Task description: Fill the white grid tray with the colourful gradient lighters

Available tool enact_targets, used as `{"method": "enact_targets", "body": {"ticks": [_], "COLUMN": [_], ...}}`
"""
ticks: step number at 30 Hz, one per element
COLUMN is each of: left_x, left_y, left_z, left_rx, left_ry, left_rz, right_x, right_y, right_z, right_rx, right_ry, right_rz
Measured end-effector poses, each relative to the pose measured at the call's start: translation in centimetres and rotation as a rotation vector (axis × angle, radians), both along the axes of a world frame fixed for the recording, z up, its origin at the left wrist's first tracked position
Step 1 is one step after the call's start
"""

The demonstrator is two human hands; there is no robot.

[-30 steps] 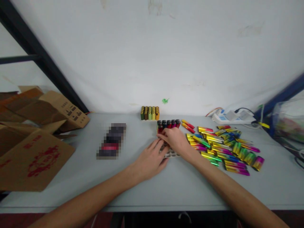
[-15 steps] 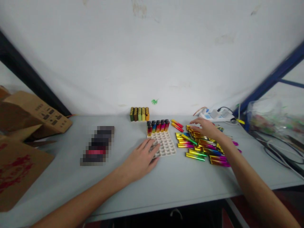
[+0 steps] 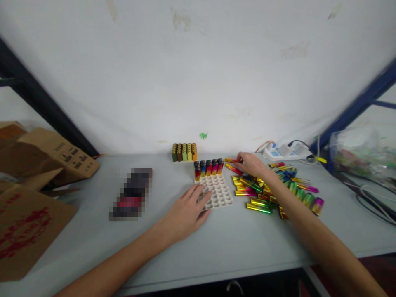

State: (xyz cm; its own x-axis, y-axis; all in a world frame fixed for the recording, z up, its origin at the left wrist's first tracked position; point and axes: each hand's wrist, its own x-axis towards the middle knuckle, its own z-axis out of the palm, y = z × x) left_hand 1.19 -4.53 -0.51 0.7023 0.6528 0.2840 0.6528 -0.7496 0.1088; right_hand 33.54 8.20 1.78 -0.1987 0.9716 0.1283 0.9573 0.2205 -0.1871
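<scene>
One left hand, fingers spread, touches the white tray, with bright lighters standing at its twelve o'clock end. Toward one o'clock, the right hand touches a red-and-yellow lighter; I cannot tell if it grips.

Bare surface lies at bottom centre, between the left forearm and right forearm. A second gap, left of centre, runs between the pixelated item and the tray. Upright lighters bar the tray's far end, loose lighters its right. Boxes crowd the left edge; the wall closes the back.
</scene>
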Motion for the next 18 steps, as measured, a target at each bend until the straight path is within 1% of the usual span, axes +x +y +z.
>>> {"method": "enact_targets", "body": {"ticks": [3,6,8,11,12,14,18], "left_x": [0.1,0.1,0.1,0.0,-0.1,-0.1,-0.1], "left_y": [-0.1,-0.1,0.0,0.1,0.1,0.1,0.0], "left_z": [0.1,0.2,0.0,-0.2,-0.3,-0.3,0.0], "left_rx": [-0.013,-0.023,-0.019,-0.009,-0.006,-0.001,-0.007], "left_ry": [0.006,0.006,-0.003,-0.023,-0.025,-0.021,0.008], "left_rz": [0.003,0.010,0.009,0.000,-0.002,-0.003,0.000], "right_x": [0.3,-0.1,-1.0,-2.9,-3.5,-4.8,-6.6], "right_y": [-1.1,-2.4,-3.3,-4.7,-5.1,-6.0,-7.5], "right_z": [0.1,0.6,1.0,1.3,1.4,1.4,1.4], "right_rx": [0.056,0.080,0.050,-0.055,-0.098,-0.179,-0.273], "right_ry": [0.380,0.800,1.045,1.366,1.446,1.524,1.458], "right_rz": [-0.019,0.039,0.056,0.081,0.109,0.190,0.316]}}
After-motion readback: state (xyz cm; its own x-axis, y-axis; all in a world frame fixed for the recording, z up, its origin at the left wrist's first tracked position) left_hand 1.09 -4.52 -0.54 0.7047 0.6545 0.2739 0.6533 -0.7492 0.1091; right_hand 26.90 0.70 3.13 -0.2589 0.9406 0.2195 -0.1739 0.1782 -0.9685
